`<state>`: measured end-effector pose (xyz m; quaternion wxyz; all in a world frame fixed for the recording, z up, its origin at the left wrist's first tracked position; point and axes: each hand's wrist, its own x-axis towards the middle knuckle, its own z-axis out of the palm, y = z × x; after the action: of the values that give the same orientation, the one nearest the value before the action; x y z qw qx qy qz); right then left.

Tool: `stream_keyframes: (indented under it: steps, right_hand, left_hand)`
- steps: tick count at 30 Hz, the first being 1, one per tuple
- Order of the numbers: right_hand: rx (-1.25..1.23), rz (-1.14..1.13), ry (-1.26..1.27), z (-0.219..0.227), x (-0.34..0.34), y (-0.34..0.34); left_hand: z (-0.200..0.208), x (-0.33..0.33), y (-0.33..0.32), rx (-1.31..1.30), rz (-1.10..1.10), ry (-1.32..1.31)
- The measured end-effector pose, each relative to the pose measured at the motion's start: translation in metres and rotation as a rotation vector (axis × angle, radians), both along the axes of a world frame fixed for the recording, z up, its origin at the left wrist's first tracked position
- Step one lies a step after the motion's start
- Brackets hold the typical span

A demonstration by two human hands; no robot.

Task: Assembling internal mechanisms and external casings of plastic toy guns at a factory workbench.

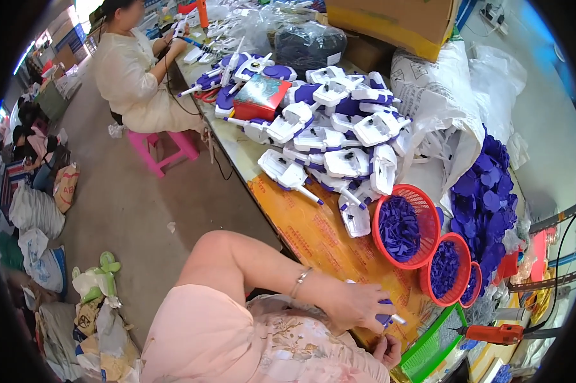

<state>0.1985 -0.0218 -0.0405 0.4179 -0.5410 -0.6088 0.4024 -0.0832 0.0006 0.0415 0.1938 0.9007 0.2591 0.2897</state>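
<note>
My left hand (358,307), with a bracelet at the wrist, is closed over a purple-and-white plastic piece (385,311) at the table's near edge. A white stem juts out to its right; the fingers cover much of it. Just below, my right hand (388,351) has curled fingers with the thumb against them. Whatever it holds, if anything, is too small to make out. Beside it lies a green basket (432,345). An orange electric screwdriver (492,333) rests to the right of that basket.
Red baskets (440,220) of small purple parts stand on the right, by a heap of purple discs (492,191). White-and-purple housings (348,163) pile up mid-table, beside a red box (260,97). A co-worker (131,70) sits at the far left on a pink stool (166,153).
</note>
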Motion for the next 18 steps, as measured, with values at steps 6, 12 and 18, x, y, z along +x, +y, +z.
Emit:
stream_keyframes:
  steps: [6, 12, 18]
  right_hand:
    - [0.011, -0.052, -0.041, -0.002, 0.022, -0.008]
    - [0.017, 0.052, -0.187, 0.037, -0.007, -0.017]
    - [0.106, 0.062, -0.208, 0.043, -0.03, -0.005]
  left_hand:
    - [-0.01, 0.013, -0.01, 0.351, 0.1, -0.156]
    - [0.038, -0.108, -0.04, 0.102, 1.06, -0.554]
    - [0.01, -0.091, -0.059, -0.03, 1.018, -0.414]
